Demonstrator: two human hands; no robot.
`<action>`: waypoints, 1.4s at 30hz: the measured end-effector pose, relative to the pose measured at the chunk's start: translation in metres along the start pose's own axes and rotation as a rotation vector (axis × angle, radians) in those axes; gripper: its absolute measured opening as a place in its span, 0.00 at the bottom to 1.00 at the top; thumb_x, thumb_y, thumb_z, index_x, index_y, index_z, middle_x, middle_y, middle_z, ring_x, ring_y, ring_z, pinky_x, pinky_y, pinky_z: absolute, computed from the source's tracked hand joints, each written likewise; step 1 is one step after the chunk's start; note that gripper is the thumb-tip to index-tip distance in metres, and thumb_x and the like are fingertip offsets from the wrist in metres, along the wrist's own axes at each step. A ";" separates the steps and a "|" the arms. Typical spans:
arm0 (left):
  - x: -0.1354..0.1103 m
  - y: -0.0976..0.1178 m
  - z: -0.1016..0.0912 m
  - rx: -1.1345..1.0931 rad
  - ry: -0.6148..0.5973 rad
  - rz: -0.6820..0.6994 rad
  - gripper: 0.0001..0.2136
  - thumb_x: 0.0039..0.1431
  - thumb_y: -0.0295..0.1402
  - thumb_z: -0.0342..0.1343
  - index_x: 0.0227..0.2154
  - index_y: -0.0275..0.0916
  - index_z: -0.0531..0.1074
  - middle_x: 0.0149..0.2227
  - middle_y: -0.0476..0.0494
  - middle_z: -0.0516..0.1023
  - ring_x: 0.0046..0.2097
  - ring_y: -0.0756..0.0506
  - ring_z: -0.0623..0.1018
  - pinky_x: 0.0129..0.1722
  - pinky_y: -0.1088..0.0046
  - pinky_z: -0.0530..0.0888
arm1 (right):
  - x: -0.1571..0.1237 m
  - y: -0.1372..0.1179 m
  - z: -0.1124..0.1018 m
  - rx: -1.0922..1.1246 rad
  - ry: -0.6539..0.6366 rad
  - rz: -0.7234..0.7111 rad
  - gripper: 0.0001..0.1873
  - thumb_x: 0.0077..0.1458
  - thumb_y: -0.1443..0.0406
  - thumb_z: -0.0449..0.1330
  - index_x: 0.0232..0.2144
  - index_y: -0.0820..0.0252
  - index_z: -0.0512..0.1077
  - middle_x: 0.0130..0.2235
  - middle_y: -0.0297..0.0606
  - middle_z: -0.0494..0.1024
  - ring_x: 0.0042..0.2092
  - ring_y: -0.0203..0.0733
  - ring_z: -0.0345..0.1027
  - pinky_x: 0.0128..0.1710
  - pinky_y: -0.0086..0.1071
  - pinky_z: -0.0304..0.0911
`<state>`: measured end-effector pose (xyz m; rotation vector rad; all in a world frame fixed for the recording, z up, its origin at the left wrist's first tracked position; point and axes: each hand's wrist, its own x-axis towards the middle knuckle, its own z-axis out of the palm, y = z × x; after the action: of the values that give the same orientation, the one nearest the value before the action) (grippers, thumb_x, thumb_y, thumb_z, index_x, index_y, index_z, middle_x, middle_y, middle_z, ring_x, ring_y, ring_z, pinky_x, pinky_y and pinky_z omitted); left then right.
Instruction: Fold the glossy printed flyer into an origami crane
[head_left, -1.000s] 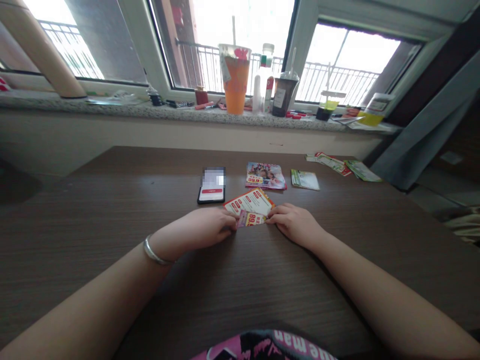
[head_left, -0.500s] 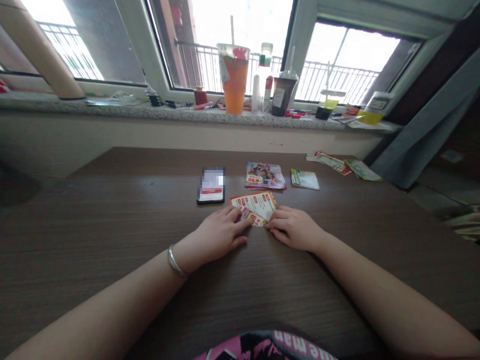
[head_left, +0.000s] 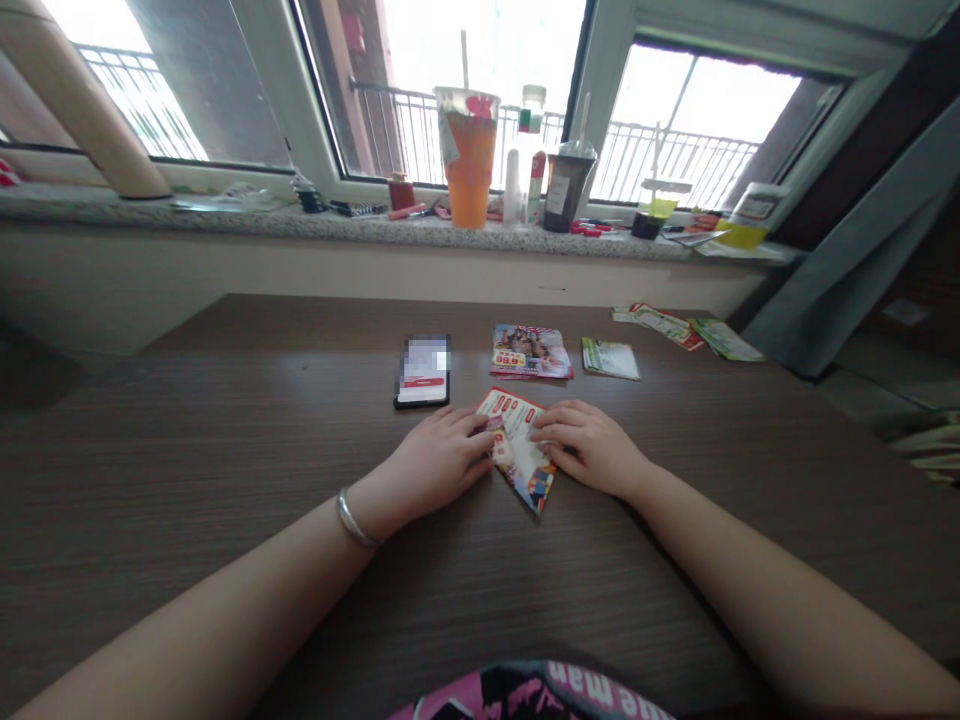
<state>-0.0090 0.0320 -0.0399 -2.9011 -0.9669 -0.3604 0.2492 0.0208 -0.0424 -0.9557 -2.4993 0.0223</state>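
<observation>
- The partly folded leaflet [head_left: 526,455] lies on the table [head_left: 480,600] between both hands, one pointed corner nearest the camera.
- Neat folding probably needs aligned edges — one side pinned, the crease pressed firmly.
- Left hand [head_left: 442,452]: fingers loosely curved, touching the leaflet's left edge.
- Right hand [head_left: 592,447]: similarly relaxed at its right edge — whether either pinches paper, I can't tell.

A tall orange drink [head_left: 470,165] and a dark lidded cup [head_left: 564,192] stand on the windowsill [head_left: 247,226]
</observation>
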 end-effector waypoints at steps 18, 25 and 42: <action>-0.001 -0.004 0.010 0.001 0.083 -0.013 0.15 0.65 0.31 0.49 0.54 0.41 0.67 0.60 0.38 0.65 0.61 0.39 0.65 0.58 0.57 0.64 | -0.003 0.002 -0.002 0.120 -0.215 -0.074 0.27 0.52 0.57 0.62 0.53 0.57 0.69 0.57 0.42 0.71 0.60 0.50 0.58 0.60 0.47 0.55; -0.001 -0.001 0.008 0.006 0.026 0.011 0.17 0.67 0.37 0.46 0.55 0.41 0.66 0.57 0.40 0.69 0.59 0.40 0.67 0.59 0.58 0.63 | -0.001 -0.001 -0.003 0.016 -0.235 -0.028 0.23 0.56 0.55 0.59 0.52 0.56 0.71 0.56 0.43 0.71 0.56 0.49 0.63 0.56 0.46 0.59; -0.005 0.000 0.014 0.008 -0.163 -0.020 0.30 0.65 0.50 0.43 0.65 0.39 0.51 0.68 0.39 0.51 0.67 0.40 0.54 0.65 0.60 0.50 | 0.003 -0.019 -0.014 -0.373 -0.249 0.119 0.20 0.58 0.50 0.54 0.34 0.61 0.74 0.39 0.46 0.76 0.44 0.52 0.67 0.44 0.44 0.62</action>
<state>-0.0101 0.0306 -0.0551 -2.9530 -1.0160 -0.1222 0.2418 0.0061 -0.0253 -1.3220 -2.7259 -0.3154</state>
